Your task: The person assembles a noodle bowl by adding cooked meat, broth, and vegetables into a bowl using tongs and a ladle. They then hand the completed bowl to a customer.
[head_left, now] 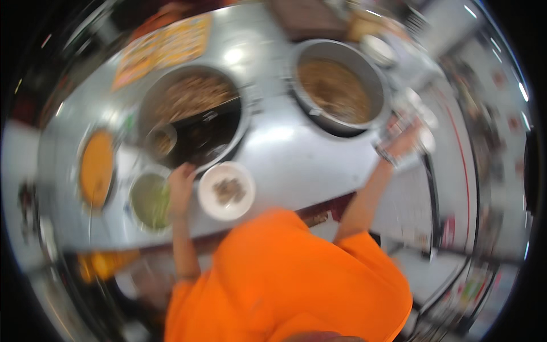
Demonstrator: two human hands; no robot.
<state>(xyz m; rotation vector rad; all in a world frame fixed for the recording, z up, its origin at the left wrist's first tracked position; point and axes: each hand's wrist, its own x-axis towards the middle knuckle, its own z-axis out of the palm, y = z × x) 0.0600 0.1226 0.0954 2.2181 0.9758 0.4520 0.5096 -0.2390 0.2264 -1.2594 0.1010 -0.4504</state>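
Head view: the left hand (180,183) is at the near rim of the meat pot (244,121), its fingers bent, though I cannot tell whether they pinch anything. Just right of those fingers a white bowl (209,203) with brown bits sits beside the pot, probably kept close for short reaches. The cup (162,141) lies inside the pot, beyond the fingers and to their left, perhaps left there for scooping.

The right hand (403,138) reaches out wide among white dishes (426,140); blur hides whether its fingers are spread or gripping one. The broth pot (378,85) stands to the left of those fingers (likely spaced off from the other pot so both stay open to reach).

Counted: two big pots, one cup, one bowl of bits, one green bowl (142,199) at the left wrist, one oval patch of orange food (97,168) farther left of the left fingers. All stand on one worktop (279,165). The white dishes by the right fingers are several, too smeared to count.
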